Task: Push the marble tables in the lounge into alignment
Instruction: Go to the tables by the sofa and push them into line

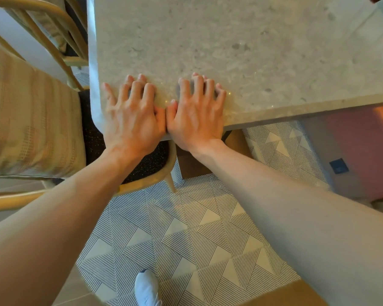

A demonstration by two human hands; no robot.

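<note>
a: where's the marble tabletop (230,40) from your hands?

b: it fills the upper middle and right of the frame, running away from you. your left hand (133,113) and right hand (196,113) lie flat and open on its near corner, thumbs touching, heels over the edge, gripping nothing.

a: so which way would you push?

b: likely straight ahead, up the frame. the chair (31,120) at the left sits just beside that corner. no second table is visible to line up against.

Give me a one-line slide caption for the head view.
Both hands, left and right, press flat on the marble table corner beside a cushioned chair.
</note>
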